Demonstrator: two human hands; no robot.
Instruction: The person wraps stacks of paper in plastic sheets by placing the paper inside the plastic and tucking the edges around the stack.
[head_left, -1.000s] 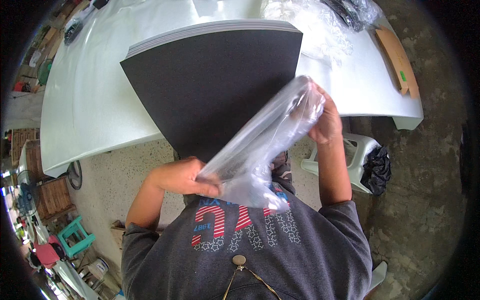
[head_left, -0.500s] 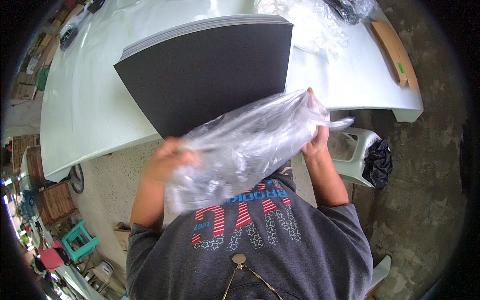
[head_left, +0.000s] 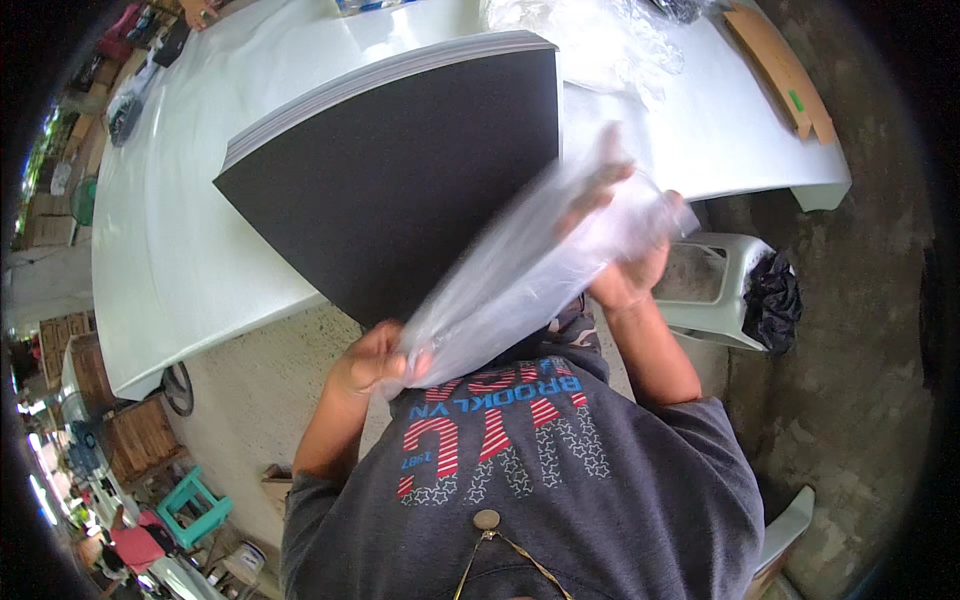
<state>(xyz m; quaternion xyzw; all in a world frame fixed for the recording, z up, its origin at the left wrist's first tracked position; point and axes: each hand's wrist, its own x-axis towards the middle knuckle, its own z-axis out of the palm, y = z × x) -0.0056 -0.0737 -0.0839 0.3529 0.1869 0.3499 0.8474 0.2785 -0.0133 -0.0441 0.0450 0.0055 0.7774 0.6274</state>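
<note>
A clear plastic bag stretches slantwise between my two hands, in front of my shirt. My left hand is closed on its lower left end, fingers pinching the film. Up at the other end, my right hand is inside or behind the film, its fingers spread and somewhat blurred. Just beyond the bag lies a thick stack of large sheets with a black top face and pale layered edges. The bag overlaps the stack's near right side; whether they touch I cannot tell.
The stack lies on a white table. Crumpled clear plastic and a brown cardboard strip are at the far right. A white stool with a black bag stands right. Another person's hand shows far left.
The bag has gone from bunched and wide to a flatter, narrower stretch. My left hand has moved right and slightly down; my right hand's fingers have spread within the film.
</note>
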